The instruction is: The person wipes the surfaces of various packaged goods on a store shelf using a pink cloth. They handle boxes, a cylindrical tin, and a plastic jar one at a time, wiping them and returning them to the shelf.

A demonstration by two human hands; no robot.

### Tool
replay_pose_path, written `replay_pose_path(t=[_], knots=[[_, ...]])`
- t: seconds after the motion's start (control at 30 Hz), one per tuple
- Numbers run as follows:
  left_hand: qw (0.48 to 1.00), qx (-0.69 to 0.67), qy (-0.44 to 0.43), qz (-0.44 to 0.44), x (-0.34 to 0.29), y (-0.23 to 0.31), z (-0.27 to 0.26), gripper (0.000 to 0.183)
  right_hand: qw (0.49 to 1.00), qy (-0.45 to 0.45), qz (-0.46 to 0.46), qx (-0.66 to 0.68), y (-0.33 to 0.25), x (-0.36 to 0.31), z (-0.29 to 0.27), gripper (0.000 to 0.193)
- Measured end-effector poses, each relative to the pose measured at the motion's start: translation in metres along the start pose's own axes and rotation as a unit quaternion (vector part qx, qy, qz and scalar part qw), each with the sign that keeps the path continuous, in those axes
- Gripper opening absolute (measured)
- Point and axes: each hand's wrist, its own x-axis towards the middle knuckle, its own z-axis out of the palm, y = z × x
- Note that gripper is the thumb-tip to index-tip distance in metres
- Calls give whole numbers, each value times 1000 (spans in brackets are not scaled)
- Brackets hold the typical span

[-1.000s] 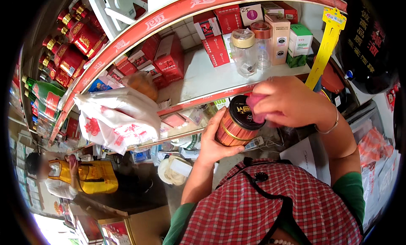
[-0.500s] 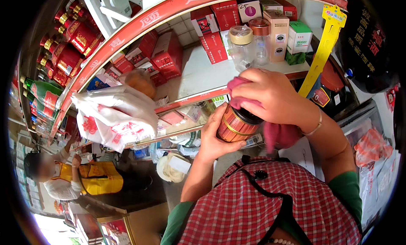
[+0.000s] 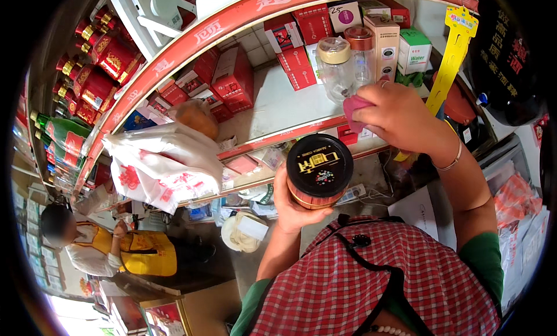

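My left hand [image 3: 290,208] is wrapped round a canister [image 3: 320,166] with a black lid and a reddish-brown striped side, its lid tilted toward me. In my right hand [image 3: 400,115] a bunched maroon cloth [image 3: 355,111] is pinched, up and to the right of the canister and apart from it. Just past the cloth, on the shelf, stand a clear jar with a cream-gold lid [image 3: 335,75] and another clear jar with a copper lid [image 3: 363,57].
The shelf [image 3: 272,98] ahead holds red boxes [image 3: 232,84] and a green-and-white box [image 3: 414,51]. A white plastic bag [image 3: 165,165] hangs at its left edge, a yellow strip [image 3: 449,60] at its right. Red bottles [image 3: 110,55] stand far left. A person in a yellow apron [image 3: 148,252] stands at lower left.
My right hand has lifted the cloth off the canister and moved up and right toward the jars. The canister has tipped so its lid faces me.
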Motion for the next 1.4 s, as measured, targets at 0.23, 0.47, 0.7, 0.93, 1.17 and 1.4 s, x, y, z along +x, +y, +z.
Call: replay_pose_path(t=[0.23, 0.47, 0.7, 0.93, 1.17, 1.4], knots=[[996, 93, 14, 11, -2, -8, -8, 108, 985, 73, -91, 130, -29, 18, -30, 19], [992, 116, 20, -38, -1, 4, 0, 103, 989, 8, -74, 125, -27, 29, -16, 11], [968, 249, 6, 28, -4, -5, -8, 101, 961, -13, -106, 254, -38, 32, -19, 20], [987, -65, 81, -123, 12, 4, 4, 104, 968, 197, 78, 138, -25, 29, 24, 22], [974, -55, 173, -136, 26, 10, 17, 98, 951, 250, 69, 169, -75, 19, 36, 47], [952, -221, 117, -176, 23, 9, 22, 88, 884, 270, 112, 366, -51, 17, 43, 39]])
